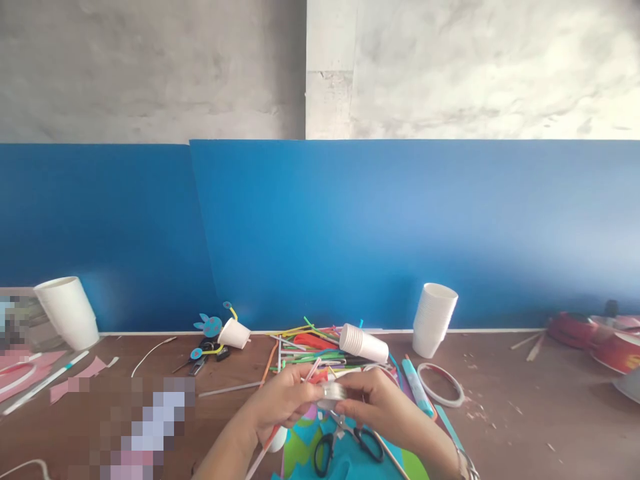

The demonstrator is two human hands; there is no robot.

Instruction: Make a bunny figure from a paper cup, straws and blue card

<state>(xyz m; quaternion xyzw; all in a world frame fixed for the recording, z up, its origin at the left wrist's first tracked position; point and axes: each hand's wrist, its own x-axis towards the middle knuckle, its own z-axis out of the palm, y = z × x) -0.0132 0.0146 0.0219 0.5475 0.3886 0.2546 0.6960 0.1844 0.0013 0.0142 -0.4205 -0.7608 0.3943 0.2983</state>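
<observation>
My left hand [290,399] and my right hand [373,400] meet above the middle of the brown table. Between their fingertips is a small whitish roll [331,393], which looks like clear tape; both hands grip it. A pale stick and something orange-red show at my left fingers. Just below lie black-handled scissors [324,453] on blue and green paper [300,460]. A small white cup [277,440] is partly hidden under my left hand.
Colourful pipe cleaners [300,347] lie behind the hands, with tipped white cups [364,343]. Cup stacks stand right [435,320] and left [70,313]. A decorated cup [234,333], a blue tube [417,387] and a white ring [441,385] lie nearby. A blue partition [350,233] stands behind.
</observation>
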